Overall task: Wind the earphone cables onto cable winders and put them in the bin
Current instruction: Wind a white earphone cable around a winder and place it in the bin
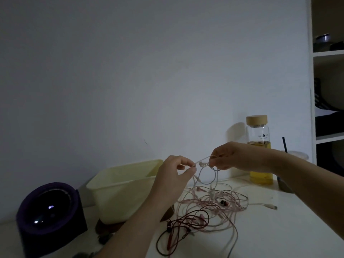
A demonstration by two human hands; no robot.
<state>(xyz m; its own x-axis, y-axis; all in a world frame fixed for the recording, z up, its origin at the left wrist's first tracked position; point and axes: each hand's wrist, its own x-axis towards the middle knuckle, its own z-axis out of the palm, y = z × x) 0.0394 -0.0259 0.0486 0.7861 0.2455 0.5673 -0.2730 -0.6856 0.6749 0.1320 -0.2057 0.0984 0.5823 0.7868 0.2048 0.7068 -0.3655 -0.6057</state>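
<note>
Thin white earphone cable [205, 172] held up above white tabletop [279, 229], stretched between both hands, loop hanging below. Left hand [175, 174] pinches cable end, thumb and fingertips together. Right hand [234, 157] grips other part, fingers curled round it. Tangle of pink earphone cables [219, 202] lies on table below; dark red cable [186, 226] nearer. Pale yellow plastic bin [122, 190] left of tangle. Glass bottle with wooden lid [258, 146] behind right hand. Dark purple round speaker [50, 218] far left.
</note>
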